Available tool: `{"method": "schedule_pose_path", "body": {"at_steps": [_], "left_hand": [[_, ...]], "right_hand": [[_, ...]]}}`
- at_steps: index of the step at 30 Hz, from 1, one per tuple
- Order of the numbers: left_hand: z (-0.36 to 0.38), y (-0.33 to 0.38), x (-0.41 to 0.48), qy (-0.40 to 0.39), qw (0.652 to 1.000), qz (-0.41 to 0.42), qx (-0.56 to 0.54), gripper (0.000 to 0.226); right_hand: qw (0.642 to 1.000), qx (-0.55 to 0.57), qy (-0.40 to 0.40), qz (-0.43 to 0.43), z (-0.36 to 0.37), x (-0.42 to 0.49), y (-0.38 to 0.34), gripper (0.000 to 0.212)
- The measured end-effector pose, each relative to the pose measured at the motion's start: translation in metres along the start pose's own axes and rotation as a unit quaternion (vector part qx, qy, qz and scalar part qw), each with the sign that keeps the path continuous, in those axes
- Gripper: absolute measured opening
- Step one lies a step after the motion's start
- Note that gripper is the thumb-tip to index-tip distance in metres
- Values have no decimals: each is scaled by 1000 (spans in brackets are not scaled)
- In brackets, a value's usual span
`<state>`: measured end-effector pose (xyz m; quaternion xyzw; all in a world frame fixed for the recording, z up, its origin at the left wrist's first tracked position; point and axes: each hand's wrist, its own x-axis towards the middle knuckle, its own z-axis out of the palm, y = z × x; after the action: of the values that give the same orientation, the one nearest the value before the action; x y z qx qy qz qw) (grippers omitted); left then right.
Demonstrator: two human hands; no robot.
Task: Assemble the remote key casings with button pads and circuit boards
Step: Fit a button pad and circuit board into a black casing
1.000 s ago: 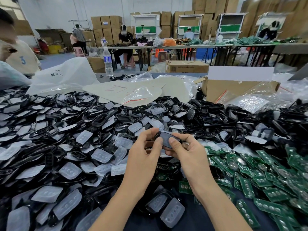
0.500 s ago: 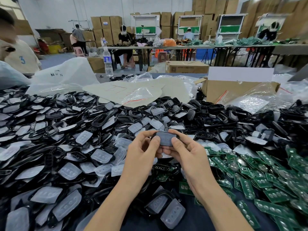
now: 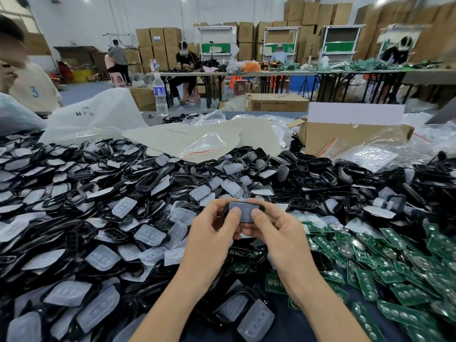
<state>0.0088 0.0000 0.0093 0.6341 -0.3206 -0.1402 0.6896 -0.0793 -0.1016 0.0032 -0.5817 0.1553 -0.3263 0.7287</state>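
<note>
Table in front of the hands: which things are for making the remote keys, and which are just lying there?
For the job: held casing, gripped by the left hand and right hand; black casings; clear button pads; green circuit boards.

Just lying about: water bottle; cardboard box; plastic bag.

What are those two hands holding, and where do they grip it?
One black key casing: left hand at its left end, right hand at its right end, thumbs on its face.
</note>
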Motion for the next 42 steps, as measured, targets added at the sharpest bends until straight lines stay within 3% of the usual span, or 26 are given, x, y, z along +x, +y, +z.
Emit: {"method": "schedule_pose_path", "body": {"at_steps": [5, 11, 16, 20, 28, 35, 42], "left_hand": [[1, -1, 0, -2, 1000, -2, -20, 13], [2, -1, -1, -20, 999, -8, -40, 18], [3, 2, -3, -43, 997, -15, -56, 21], [2, 4, -3, -62, 992, -44, -96, 20], [3, 4, -4, -86, 996, -20, -20, 28], [3, 2, -4, -60, 998, -13, -16, 21], [-1, 2, -1, -15, 999, -14, -38, 12]], "right_hand": [[998, 61, -1, 22, 1, 2, 0, 27], [998, 57, 12, 31, 1, 3, 3, 22], [995, 82, 13, 47, 0, 5, 4, 6], [993, 97, 2, 70, 0, 6, 1, 13], [990, 106, -5, 88, 0, 6, -3, 14], [993, 92, -14, 70, -3, 6, -1, 36], [996, 78, -18, 42, -4, 4, 1, 21]]}}
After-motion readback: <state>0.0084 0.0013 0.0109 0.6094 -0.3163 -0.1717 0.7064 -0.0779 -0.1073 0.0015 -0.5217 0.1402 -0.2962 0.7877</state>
